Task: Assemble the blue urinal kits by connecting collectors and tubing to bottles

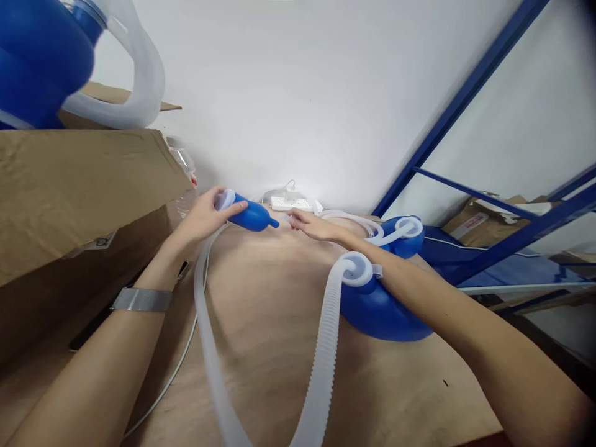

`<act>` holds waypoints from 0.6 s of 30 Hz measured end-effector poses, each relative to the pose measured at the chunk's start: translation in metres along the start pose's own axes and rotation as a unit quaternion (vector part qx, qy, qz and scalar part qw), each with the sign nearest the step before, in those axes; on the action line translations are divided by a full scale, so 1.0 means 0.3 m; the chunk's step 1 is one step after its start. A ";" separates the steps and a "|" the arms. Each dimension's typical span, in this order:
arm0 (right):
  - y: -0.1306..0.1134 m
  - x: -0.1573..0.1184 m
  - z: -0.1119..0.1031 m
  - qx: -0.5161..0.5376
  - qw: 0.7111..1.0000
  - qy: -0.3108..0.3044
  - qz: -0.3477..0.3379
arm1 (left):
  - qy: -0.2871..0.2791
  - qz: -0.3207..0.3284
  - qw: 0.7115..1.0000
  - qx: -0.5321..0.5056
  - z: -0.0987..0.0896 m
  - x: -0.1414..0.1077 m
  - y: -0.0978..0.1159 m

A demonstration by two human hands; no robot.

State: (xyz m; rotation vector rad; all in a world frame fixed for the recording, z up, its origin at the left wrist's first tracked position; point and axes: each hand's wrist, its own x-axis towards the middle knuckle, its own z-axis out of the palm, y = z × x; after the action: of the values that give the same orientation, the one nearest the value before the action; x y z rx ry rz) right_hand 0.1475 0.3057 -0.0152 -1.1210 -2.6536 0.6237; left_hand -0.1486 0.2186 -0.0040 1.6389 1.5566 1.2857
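My left hand (203, 216) is wrapped round a small blue bottle-shaped piece (254, 216) near its whitish collar. The piece lies tilted, its narrow blue nozzle pointing right and slightly down. Close to the nozzle tip, my right hand (311, 225) has its fingers pinched together. Something small and pale seems to be at those fingertips, too small to name. Below my right forearm rests a large blue container (382, 310) with a whitish cap (357, 268). From this cap a ribbed translucent hose (321, 354) loops down past the frame's bottom; another length rises towards my left hand.
A cardboard box (84, 180) stands at left, with another blue container (41, 62) and hose above it. Behind my hands is a white power strip (291, 203) by the wall. Another capped blue container (405, 239) sits right, beside a blue metal rack (447, 99).
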 end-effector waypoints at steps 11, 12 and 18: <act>-0.049 -0.111 -0.009 -0.052 0.991 0.099 -0.079 | 0.087 -0.127 0.984 -0.095 -0.036 -0.010 0.091; -0.045 -0.122 -0.011 -0.067 0.990 0.090 -0.080 | 0.085 -0.127 0.984 -0.090 -0.034 -0.011 0.097; -0.046 -0.147 -0.060 -0.144 0.984 0.054 -0.094 | 0.060 -0.093 0.991 -0.076 -0.004 -0.021 0.126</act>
State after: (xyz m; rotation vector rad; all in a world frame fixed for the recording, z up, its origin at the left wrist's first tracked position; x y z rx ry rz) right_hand 0.1754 0.2708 0.0064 -0.9210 -2.7700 0.1421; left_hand -0.1319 0.2051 0.0277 1.3113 1.5965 1.3869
